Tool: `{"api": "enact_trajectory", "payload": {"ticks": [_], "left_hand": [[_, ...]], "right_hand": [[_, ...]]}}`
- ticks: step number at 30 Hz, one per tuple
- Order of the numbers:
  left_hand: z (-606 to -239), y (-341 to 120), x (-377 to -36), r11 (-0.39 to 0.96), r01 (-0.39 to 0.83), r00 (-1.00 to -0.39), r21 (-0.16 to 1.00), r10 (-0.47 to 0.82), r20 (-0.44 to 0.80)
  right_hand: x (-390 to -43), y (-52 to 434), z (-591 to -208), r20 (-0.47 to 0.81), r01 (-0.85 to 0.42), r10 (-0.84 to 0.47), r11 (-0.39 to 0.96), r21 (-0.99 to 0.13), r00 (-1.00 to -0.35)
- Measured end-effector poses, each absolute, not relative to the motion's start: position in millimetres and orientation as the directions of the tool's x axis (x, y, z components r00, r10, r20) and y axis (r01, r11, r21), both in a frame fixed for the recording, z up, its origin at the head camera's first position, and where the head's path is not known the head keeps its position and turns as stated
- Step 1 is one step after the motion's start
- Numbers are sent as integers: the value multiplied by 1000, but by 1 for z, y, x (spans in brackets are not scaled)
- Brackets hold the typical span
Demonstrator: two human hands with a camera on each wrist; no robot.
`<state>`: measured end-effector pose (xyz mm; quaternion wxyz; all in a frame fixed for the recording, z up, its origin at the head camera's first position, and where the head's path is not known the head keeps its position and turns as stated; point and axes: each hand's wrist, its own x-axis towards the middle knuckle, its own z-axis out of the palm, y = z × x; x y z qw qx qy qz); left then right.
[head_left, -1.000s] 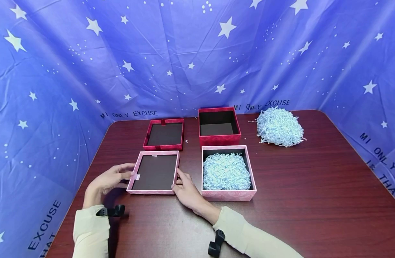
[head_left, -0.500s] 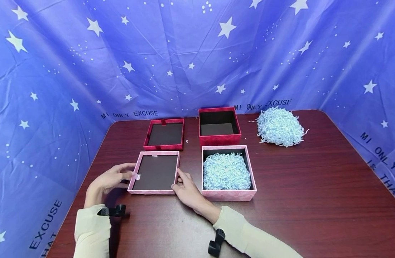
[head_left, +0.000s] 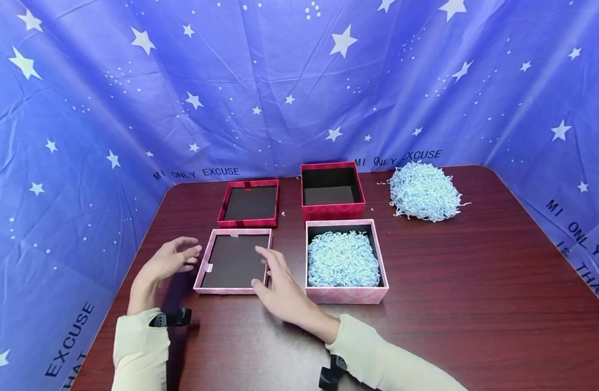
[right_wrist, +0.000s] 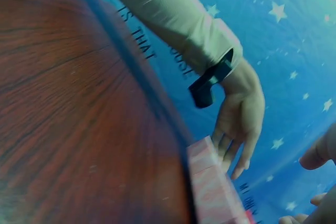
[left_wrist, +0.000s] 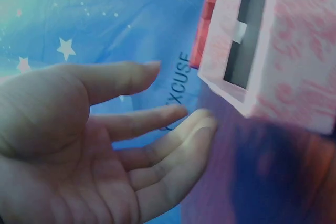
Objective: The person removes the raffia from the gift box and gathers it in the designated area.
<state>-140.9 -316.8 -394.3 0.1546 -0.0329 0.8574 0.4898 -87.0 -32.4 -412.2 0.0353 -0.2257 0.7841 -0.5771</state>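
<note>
Both your hands, left (head_left: 166, 260) and right (head_left: 275, 282), hover open, holding nothing, flanking the lid (head_left: 234, 262); a careless brush could shove it (light cardboard).

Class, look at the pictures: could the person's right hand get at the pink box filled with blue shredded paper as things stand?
Probably yes: the right hand hovers open just beside the pink box, and nothing lies between them.

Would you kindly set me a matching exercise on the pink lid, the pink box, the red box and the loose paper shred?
Things:
1. pink lid
2. pink box
3. red box
4. loose shred

States:
A. piled on the table
B. empty
C. filled with shred
D. between the two hands

Pairs: 1-D, 2-C, 3-B, 4-A
</note>
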Motion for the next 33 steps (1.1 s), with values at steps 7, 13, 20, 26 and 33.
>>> {"api": "enact_trajectory", "payload": {"ticks": [7,13,20,26,33], "left_hand": [[-380,-304,-143,510,-150,-974,847,72,-216],[-369,-283,-146,509,-121,-976,852,96,-196],[-361,-251,-152,486,-64,-971,871,172,-168],[-360,-221,-159,450,3,-950,893,279,-138],[-357,-189,-160,384,11,-924,923,358,-137]], "right_hand": [[-87,-20,-387,267,-374,-402,215,-902,-876],[-93,-2,-373,318,-420,-396,202,-885,-862],[-102,22,-362,322,-421,-371,229,-877,-871],[-109,45,-358,254,-355,-332,291,-888,-908],[-118,66,-359,316,-421,-333,314,-851,-888]]}}
